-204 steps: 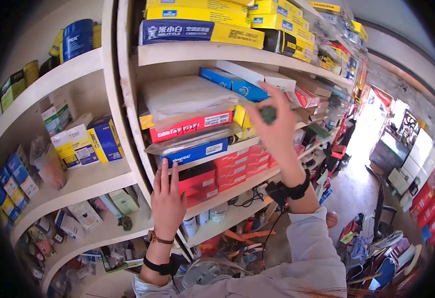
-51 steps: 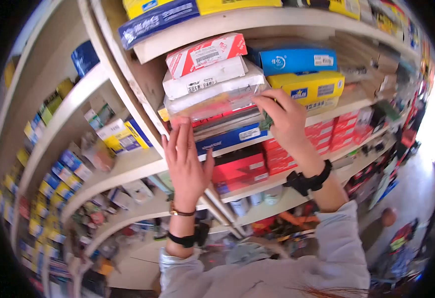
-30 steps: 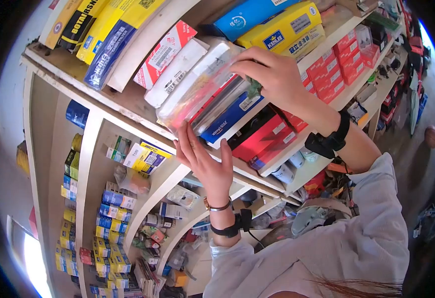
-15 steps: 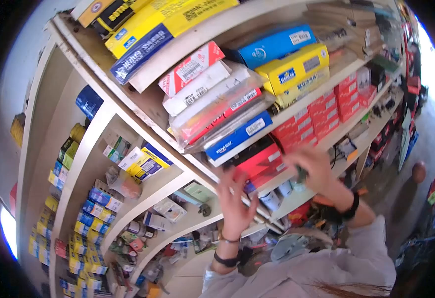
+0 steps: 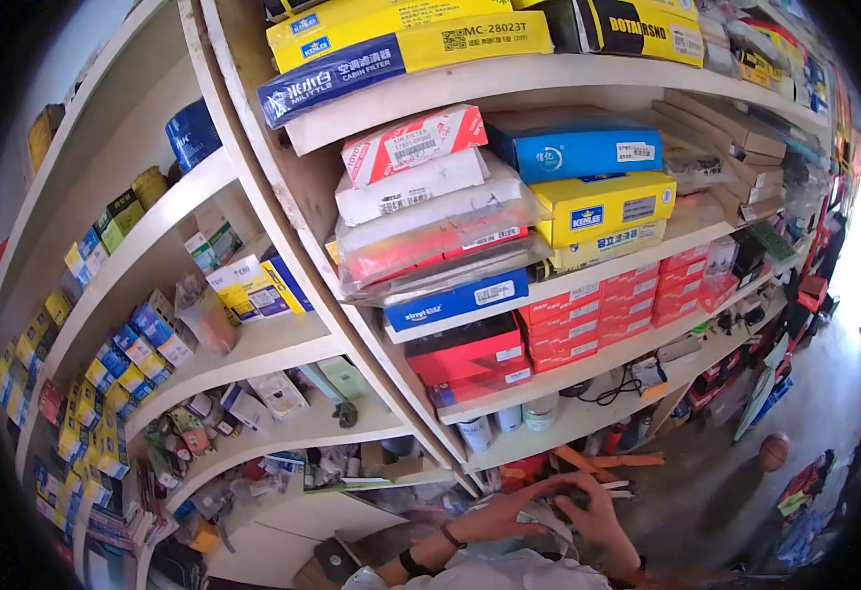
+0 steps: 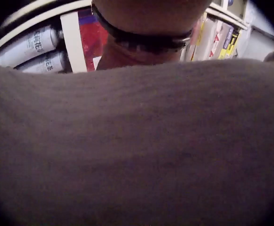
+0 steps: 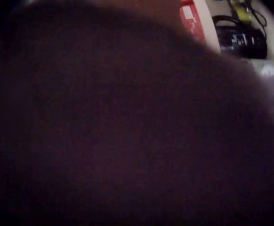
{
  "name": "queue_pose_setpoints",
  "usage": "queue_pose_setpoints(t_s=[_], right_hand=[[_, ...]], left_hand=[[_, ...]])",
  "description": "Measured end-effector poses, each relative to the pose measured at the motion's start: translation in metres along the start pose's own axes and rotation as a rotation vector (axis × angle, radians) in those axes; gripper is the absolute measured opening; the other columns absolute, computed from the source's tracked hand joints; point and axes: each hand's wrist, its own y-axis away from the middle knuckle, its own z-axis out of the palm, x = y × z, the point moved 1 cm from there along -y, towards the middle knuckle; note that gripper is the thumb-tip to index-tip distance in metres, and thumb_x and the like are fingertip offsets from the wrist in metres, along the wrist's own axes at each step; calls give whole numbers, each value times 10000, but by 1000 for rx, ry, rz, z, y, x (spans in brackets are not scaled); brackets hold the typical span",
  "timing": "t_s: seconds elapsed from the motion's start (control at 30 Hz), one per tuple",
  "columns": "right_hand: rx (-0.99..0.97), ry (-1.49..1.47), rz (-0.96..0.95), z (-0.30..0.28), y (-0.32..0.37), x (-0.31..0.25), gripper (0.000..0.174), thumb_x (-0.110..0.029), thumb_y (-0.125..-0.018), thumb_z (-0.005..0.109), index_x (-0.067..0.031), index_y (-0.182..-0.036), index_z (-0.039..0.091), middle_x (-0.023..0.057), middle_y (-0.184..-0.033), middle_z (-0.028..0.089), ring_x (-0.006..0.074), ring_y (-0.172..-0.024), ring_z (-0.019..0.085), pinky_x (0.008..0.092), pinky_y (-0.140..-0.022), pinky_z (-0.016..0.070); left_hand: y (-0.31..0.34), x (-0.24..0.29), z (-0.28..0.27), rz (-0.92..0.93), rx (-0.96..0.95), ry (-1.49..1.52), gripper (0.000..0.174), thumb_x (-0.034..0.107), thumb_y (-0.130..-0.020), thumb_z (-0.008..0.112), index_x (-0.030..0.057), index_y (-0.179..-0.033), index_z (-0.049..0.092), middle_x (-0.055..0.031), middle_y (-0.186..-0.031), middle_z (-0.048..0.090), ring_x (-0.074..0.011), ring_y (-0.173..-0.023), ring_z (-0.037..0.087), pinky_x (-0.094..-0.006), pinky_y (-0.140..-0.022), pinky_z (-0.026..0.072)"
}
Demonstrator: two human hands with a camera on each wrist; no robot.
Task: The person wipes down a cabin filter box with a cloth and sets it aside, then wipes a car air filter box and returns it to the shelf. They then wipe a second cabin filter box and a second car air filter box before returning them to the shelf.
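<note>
Both hands are low at the bottom of the head view, in front of my chest. My right hand (image 5: 602, 521) curls round a small dark green object (image 5: 571, 499). My left hand (image 5: 497, 516) reaches over to the same object, and its fingers meet the right hand there; whether they pinch it is unclear. Above them, on the white shelf (image 5: 548, 74), is a stack of boxes: a red-and-white box (image 5: 413, 143), a clear-wrapped pack (image 5: 430, 236) and a blue box (image 5: 455, 305). A grey sleeve (image 6: 137, 150) fills the left wrist view. The right wrist view is almost wholly dark.
Curved white shelves packed with yellow, blue and red boxes run left and right. A yellow box (image 5: 602, 206) lies beside the stack. Cans (image 5: 509, 418) stand on a lower shelf. A basketball (image 5: 773, 452) lies on the floor aisle at the right.
Both hands have dropped from the stack of boxes to chest height and come together. The right hand still holds the small green object. The boxes stay stacked on the shelf.
</note>
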Motion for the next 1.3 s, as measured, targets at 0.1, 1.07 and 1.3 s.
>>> queue_pose_setpoints(t_s=[0.1,1.07,1.3], right_hand=[[-10,-269,135,-5,0,6,393,-102,-963,603,-22,-1343,539,95,-1206,613,196,-1123,590,337,-966,461],[-286,-454,310,-47,78,65,429,-213,-983,624,-11,-1346,518,141,-1155,658,209,-970,631,362,-833,515],[-444,-135,401,-10,124,54,292,-92,-928,649,3,-1201,613,170,-1248,626,310,-1143,600,396,-927,484]], left_hand=[[-15,7,18,-7,155,-15,652,362,-923,721,27,-1419,464,-174,-1296,600,-232,-1172,589,-382,-1016,465],[14,31,64,-271,215,479,289,180,-951,672,-42,-1137,682,-107,-1191,640,-172,-1027,570,-322,-895,421],[97,0,68,-514,574,613,208,76,-937,679,-15,-1124,678,-25,-992,690,-96,-848,606,-234,-750,467]])
